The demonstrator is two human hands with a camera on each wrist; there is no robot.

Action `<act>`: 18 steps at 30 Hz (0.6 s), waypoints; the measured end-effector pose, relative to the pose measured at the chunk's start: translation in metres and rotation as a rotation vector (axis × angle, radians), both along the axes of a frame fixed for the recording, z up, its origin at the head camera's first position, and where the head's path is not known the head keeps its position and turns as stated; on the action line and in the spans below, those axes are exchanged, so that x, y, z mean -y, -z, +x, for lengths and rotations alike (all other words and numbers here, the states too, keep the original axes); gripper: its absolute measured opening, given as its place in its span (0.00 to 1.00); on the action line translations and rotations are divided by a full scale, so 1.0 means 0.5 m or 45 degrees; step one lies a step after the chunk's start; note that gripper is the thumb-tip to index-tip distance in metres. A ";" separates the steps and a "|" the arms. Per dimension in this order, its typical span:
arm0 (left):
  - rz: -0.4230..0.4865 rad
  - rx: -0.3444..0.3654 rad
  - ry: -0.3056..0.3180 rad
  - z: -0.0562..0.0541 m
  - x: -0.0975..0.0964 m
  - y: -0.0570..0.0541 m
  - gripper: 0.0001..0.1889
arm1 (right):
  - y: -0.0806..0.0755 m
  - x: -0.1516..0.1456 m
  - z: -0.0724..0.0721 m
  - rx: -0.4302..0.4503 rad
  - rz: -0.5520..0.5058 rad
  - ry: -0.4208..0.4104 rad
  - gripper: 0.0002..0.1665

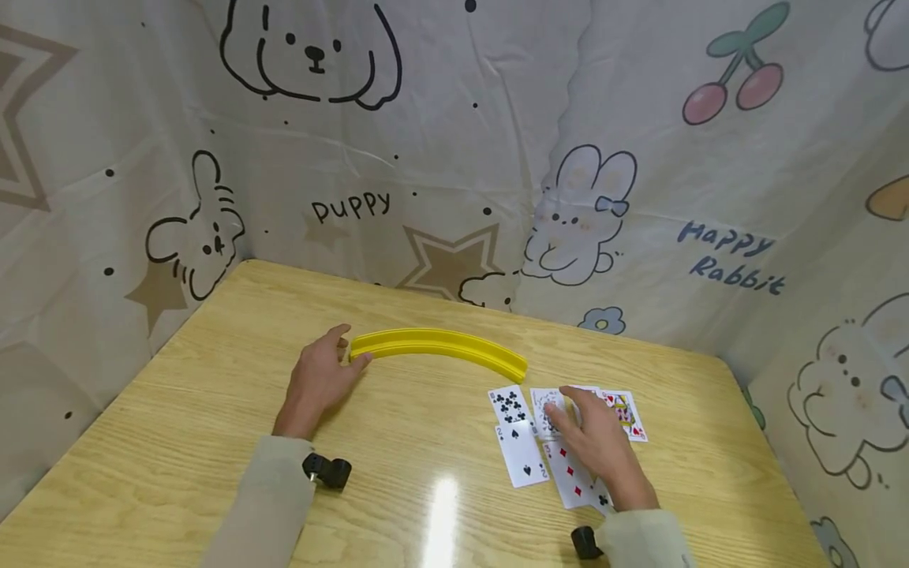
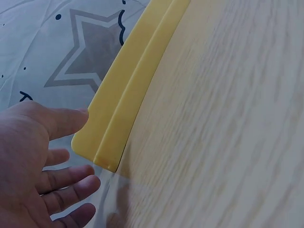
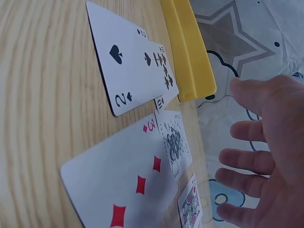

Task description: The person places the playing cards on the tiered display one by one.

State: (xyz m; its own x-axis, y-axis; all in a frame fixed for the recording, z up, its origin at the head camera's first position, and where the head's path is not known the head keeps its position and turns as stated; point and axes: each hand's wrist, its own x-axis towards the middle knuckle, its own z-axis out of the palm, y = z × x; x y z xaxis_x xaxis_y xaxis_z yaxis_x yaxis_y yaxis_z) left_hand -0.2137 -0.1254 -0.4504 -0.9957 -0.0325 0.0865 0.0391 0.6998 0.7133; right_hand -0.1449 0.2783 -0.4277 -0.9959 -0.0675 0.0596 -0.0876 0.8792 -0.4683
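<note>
A curved yellow playing-card holder (image 1: 440,341) lies across the table. My left hand (image 1: 323,379) is at its left end, fingers loosely spread; in the left wrist view the thumb (image 2: 71,122) meets the holder's edge. My right hand (image 1: 604,442) hovers over the playing cards with its fingers apart, gripping nothing. Face up lie a ten of clubs (image 1: 507,402), a two of spades (image 1: 521,457) overlapping it, a joker (image 3: 173,142) and a three of diamonds (image 3: 133,185). A red face card (image 1: 635,422) lies at the right; the right hand hides parts of several cards.
The pale wooden table (image 1: 412,442) reaches back to a printed fabric curtain (image 1: 454,158) that surrounds it at the back and sides. A partly covered club card (image 1: 602,500) shows by the right wrist. Light glares on the table's front.
</note>
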 end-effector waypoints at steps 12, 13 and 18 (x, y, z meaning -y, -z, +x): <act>0.050 -0.013 -0.016 -0.010 0.008 0.011 0.32 | 0.006 0.021 -0.007 -0.008 -0.010 0.007 0.27; 0.057 -0.014 -0.017 -0.011 0.008 0.012 0.32 | 0.006 0.024 -0.008 -0.007 -0.012 0.007 0.26; 0.077 -0.009 -0.013 -0.013 0.008 0.014 0.29 | 0.007 0.038 -0.009 0.016 -0.031 -0.007 0.21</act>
